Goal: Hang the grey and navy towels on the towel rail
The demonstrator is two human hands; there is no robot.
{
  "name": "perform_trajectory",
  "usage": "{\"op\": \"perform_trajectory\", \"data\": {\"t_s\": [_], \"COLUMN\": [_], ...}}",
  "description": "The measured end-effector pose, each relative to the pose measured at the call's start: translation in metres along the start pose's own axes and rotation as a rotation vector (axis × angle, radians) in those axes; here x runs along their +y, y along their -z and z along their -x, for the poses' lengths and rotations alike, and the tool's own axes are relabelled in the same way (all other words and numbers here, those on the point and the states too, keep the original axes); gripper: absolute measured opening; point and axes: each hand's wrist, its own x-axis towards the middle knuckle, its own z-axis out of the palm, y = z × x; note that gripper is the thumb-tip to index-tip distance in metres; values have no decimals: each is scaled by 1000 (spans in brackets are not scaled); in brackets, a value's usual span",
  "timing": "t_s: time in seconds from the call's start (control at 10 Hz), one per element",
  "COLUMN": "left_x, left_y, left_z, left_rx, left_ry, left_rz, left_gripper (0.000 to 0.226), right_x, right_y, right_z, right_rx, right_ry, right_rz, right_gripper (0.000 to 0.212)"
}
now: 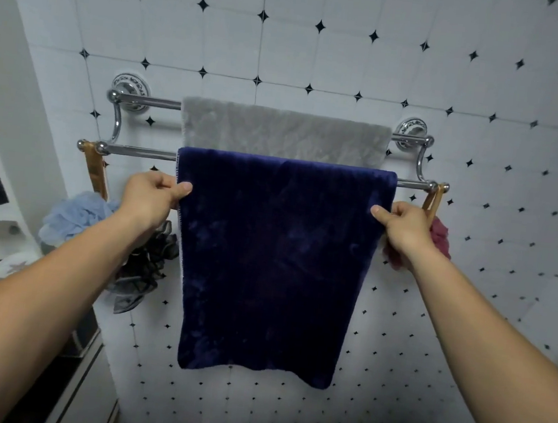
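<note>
Both towels on the rail

Head view: grey towel (284,132) draped over rear bar of towel rail (132,152); navy towel (274,262) over front bar. Left hand (153,194) and right hand (403,224) each pinch a side edge of navy towel, fingers closed

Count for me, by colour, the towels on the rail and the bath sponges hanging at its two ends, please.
Grey towel: 1
Navy towel: 1
Light blue bath sponge: 1
Dark grey bath sponge: 1
Dusty pink bath sponge: 1
Total: 5
</note>
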Motion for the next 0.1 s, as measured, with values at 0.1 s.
{"op": "perform_trajectory", "data": {"t_s": [0.1], "left_x": [5], "left_y": [1], "left_z": [3], "left_rx": [-15], "left_ry": [13], "left_rz": [-23], "left_gripper": [24], "right_x": [-4], "right_y": [-2], "right_z": [7], "right_rx": [121], "right_ry": [44], "right_rz": [-1], "right_gripper": [18]}}
